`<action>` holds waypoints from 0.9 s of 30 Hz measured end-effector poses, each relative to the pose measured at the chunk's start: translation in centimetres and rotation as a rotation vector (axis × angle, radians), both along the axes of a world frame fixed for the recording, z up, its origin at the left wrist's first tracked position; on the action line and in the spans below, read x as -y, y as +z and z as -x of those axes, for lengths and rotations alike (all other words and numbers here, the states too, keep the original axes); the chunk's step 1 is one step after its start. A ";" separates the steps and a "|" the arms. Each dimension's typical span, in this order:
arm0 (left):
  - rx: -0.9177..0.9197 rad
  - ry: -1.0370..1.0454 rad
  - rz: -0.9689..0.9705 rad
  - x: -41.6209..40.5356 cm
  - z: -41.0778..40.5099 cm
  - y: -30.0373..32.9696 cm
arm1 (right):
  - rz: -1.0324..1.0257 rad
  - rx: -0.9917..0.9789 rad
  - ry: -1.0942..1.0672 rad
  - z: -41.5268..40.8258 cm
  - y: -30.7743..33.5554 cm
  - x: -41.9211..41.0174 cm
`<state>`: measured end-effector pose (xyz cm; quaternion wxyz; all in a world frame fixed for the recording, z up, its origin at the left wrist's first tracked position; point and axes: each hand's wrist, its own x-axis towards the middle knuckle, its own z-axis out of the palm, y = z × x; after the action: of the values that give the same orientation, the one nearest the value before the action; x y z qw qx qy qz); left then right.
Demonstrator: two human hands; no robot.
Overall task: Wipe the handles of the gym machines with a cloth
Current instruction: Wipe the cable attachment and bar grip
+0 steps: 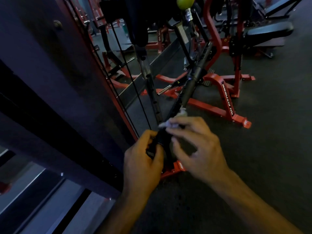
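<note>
A long black bar handle (192, 81) of the cable machine slants from upper right down to my hands in the middle of the view. My left hand (143, 159) grips its lower black end. My right hand (195, 146) holds a small white cloth (170, 123) around the bar just above the left hand. A bit of the cloth sticks out past my fingers. The part of the bar under both hands is hidden.
A dark machine frame (55, 92) with black cables (123, 65) fills the left. Red machine frames (226, 102) and a padded bench (268, 31) stand on the dark rubber floor behind the bar. A yellow-green ball (185, 2) hangs at the top.
</note>
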<state>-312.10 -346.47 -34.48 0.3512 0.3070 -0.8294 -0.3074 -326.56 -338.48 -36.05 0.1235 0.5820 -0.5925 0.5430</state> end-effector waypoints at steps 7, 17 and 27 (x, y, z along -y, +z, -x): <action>0.105 0.032 0.317 2.8 -1.3 -1.0 | -0.087 -0.316 -0.045 3.7 1.0 3.2; 0.019 -0.040 0.239 5.8 -2.0 -1.5 | -0.281 -0.169 -0.395 12.3 3.2 9.2; 0.117 -0.102 0.175 7.2 -3.2 -2.5 | -0.347 -0.034 -0.177 -1.0 2.0 5.8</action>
<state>-308.94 -353.68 -36.95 0.3116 0.2497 -0.8868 -0.2328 -325.55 -344.33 -34.09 0.0786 0.5493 -0.7239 0.4101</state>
